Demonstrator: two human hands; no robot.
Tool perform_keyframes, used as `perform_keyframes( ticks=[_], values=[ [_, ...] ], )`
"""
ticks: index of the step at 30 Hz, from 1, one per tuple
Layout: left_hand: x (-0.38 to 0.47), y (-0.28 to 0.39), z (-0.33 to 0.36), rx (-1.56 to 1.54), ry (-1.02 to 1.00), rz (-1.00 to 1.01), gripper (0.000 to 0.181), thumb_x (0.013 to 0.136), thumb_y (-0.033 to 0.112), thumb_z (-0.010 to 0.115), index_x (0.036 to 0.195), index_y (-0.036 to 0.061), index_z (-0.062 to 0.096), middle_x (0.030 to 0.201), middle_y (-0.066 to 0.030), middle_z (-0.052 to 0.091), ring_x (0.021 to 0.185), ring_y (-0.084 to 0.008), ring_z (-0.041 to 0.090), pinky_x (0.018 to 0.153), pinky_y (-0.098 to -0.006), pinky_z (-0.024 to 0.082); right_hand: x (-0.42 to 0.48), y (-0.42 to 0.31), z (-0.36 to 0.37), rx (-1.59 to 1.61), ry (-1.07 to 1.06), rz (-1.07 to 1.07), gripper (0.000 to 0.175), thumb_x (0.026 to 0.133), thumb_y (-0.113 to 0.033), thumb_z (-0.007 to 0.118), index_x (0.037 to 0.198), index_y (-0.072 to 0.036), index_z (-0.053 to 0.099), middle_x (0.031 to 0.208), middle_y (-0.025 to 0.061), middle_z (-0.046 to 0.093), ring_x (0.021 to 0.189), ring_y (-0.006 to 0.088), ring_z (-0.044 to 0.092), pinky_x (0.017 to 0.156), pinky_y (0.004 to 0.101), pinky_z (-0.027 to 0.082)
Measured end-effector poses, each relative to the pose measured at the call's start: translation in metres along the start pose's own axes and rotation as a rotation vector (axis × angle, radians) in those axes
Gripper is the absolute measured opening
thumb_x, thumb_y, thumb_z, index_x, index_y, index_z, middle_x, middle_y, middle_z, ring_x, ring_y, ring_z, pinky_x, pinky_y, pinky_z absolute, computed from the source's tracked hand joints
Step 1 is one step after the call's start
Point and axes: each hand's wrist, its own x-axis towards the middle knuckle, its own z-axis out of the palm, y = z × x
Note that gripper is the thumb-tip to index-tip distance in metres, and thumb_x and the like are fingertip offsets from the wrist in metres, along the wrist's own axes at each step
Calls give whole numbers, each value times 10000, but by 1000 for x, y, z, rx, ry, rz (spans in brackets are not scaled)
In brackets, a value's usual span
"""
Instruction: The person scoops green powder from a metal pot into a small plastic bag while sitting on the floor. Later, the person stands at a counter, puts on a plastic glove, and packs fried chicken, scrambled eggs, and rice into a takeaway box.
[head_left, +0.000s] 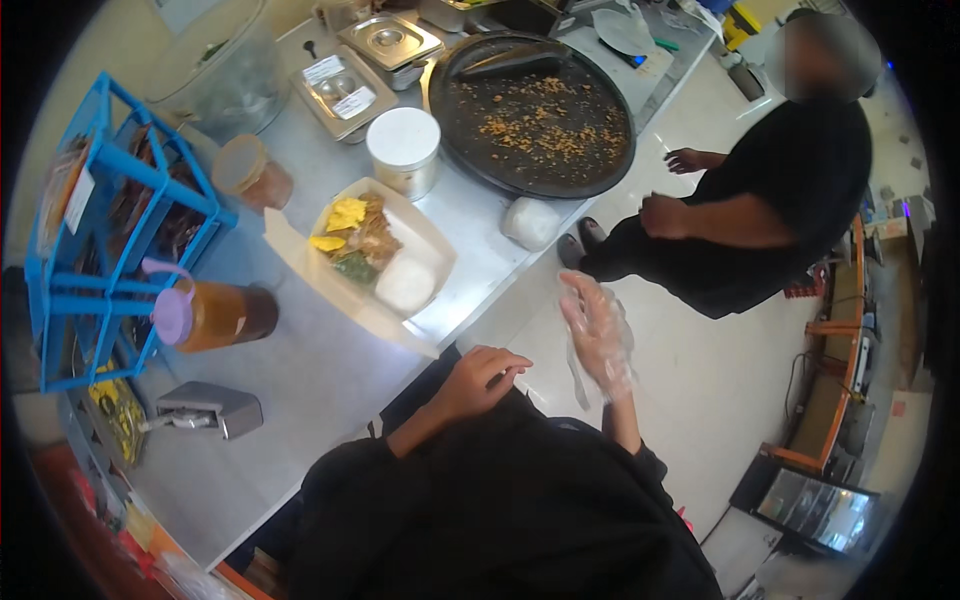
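My left hand (480, 381) is bare and hovers by the front edge of the steel table, fingers loosely bent and nothing seen in them. A clear plastic glove covers my right hand (598, 330), which is held over the floor beyond the edge with its fingers a little apart. On the table before me, a takeout food box (442, 259) lies open. Inside are yellow egg (347, 214), brown shredded food (381, 236), some greens (354, 268) and a white rice mound (405, 285). A white wrapped ball (531, 223) rests near the table edge.
A large black pan (536, 112) with crumbs overhangs the table edge. Around the box stand a white-lidded tub (405, 154), a brown jar (252, 174), a sauce pitcher (217, 315), a tape dispenser (210, 410) and a blue rack (124, 277). A person (757, 195) in black stands at right.
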Motion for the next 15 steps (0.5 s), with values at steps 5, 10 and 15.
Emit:
perform_keyframes(
  ticks=[5,10,15],
  values=[
    [29,-12,-7,-20,-61,14,194,824,22,589,998,86,646,875,-36,663,799,-197,616,754,-307,438,54,86,33,199,143,113,452,892,-251,585,1283,-65,455,1175,158,559,1087,257,545,893,372,448],
    [43,-21,-5,-23,-101,-132,169,826,46,586,978,91,644,866,-47,659,820,-230,619,769,-332,446,99,115,65,175,91,183,577,875,-300,601,1338,-43,372,1153,202,556,1068,260,557,891,365,448],
    [67,-25,17,74,88,-289,146,840,42,578,964,74,649,852,-69,658,818,-244,615,783,-332,455,107,103,58,342,-235,254,554,875,-359,569,1309,-56,406,1091,187,573,1013,272,568,870,375,450]
  ],
)
